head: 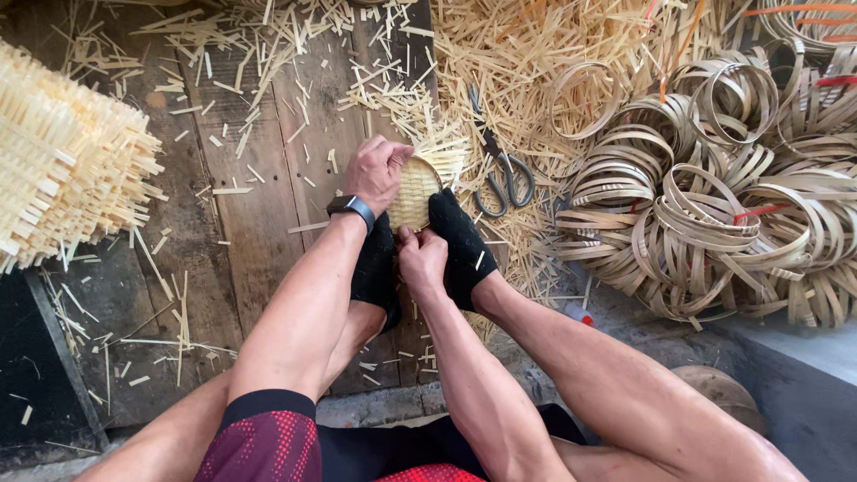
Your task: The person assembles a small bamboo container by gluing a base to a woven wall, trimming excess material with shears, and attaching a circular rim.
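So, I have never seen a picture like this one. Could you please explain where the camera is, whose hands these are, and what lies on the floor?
The camera sits on the person's head and looks down, so the arms and legs are their own. The left hand, with a dark wristband, grips the top edge of a small round woven disc. The right hand pinches its lower edge. Two feet in black socks clamp the disc between them. Scissors lie on loose pale strips beside it. Right of them is a pile of bent strip rings, and at far left a stack of woven mats on the wooden boards.

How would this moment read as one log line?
left hand: grips woven bamboo disc | right hand: pinches disc's near edge | feet: clamp disc | scissors: beside
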